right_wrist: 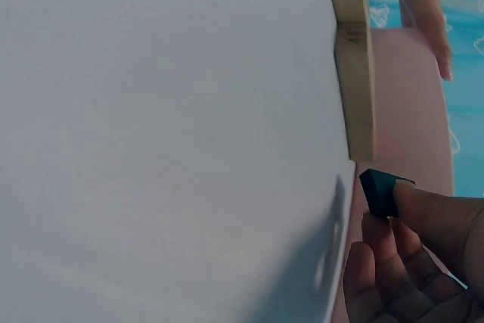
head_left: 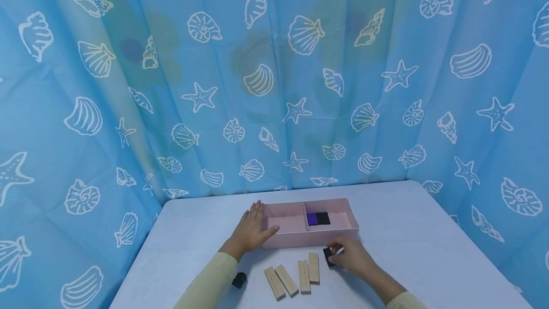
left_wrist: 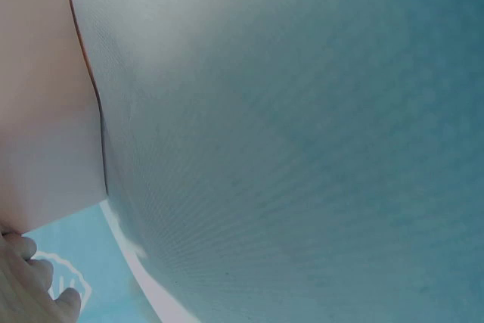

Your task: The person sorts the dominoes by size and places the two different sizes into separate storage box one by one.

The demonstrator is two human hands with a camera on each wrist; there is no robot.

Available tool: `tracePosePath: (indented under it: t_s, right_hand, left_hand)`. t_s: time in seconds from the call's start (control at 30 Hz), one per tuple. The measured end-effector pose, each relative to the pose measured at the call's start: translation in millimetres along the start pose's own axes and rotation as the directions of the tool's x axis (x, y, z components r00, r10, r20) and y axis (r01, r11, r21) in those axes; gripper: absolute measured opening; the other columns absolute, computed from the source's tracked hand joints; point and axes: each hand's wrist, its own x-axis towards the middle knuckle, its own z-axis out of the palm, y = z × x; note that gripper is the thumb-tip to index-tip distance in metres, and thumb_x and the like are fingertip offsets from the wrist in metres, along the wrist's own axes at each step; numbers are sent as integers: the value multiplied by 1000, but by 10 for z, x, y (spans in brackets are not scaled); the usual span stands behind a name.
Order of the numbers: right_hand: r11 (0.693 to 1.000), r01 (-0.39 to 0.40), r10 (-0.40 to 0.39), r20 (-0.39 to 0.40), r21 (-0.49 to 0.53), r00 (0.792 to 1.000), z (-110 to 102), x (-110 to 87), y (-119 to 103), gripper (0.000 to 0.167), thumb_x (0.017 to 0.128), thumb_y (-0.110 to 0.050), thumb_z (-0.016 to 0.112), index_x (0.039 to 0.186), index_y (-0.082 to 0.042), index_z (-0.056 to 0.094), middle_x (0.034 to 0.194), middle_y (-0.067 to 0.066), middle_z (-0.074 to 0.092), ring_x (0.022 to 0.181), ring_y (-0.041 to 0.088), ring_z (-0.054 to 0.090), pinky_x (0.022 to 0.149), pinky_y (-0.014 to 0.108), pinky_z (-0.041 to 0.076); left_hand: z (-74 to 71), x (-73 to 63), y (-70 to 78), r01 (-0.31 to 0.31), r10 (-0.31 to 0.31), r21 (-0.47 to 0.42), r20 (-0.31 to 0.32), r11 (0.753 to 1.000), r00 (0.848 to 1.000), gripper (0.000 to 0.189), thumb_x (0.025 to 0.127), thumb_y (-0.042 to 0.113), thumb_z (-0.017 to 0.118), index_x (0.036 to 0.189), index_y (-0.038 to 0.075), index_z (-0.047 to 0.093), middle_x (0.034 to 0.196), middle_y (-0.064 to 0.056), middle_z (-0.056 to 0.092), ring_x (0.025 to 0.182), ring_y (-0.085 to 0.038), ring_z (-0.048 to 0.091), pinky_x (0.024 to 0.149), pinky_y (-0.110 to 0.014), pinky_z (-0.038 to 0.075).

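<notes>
My right hand (head_left: 352,256) pinches a small black block (head_left: 328,256) between thumb and fingers, just in front of the pink box (head_left: 310,239). In the right wrist view the block (right_wrist: 380,193) shows dark at the thumb tip. With fingers extended, my left hand (head_left: 250,230) rests against the box's left end, its thumb over the front rim. A divider splits the box in two. In its right compartment a purple block (head_left: 312,219) and a black block (head_left: 323,218) lie side by side. My sleeve (left_wrist: 287,149) fills most of the left wrist view.
Several wooden blocks (head_left: 287,280) lie in front of the box between my arms. By my left forearm lies a black object (head_left: 239,280), partly covered by the sleeve. A blue shell-patterned curtain (head_left: 274,85) hangs behind the white table (head_left: 403,232).
</notes>
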Motion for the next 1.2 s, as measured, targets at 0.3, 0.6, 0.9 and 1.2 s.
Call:
tracePosePath:
  t_s: [0.3,0.6,0.9,1.2]
  right_hand:
    - [999,13,-11,-53,40,999,-181,114,-79,30,82,0,73,110,-7,68,89,0,60,76,14,59,64,29,55]
    - [989,28,-16,-82,143,997,-360,217,-154,33,86,4,69,118,-2,65,95,5,60,80,18,61,69,32,57]
    - [972,16,-1,-65,234,998,-490,450,-93,34,88,6,66,121,1,63,99,10,59,84,21,63,72,34,58]
    - [979,18,-4,-69,202,998,-583,529,-154,35,89,6,64,124,1,61,102,11,59,87,22,62,73,34,57]
  left_hand:
    - [-34,-13,3,10,-10,10,14,1000,1000,93,93,67,40,154,0,18,160,-15,16,147,-31,11,116,-48,15]
    - [-30,-32,21,25,-25,-4,22,1000,999,94,92,68,41,154,0,18,160,-15,16,147,-30,11,115,-50,14]
    - [-38,-31,22,38,-38,11,44,999,998,101,88,77,32,155,2,16,161,-13,15,147,-29,9,116,-48,13]
    - [-17,5,4,23,-23,8,17,1000,1000,100,89,75,35,154,1,19,160,-14,16,147,-30,10,115,-50,15]
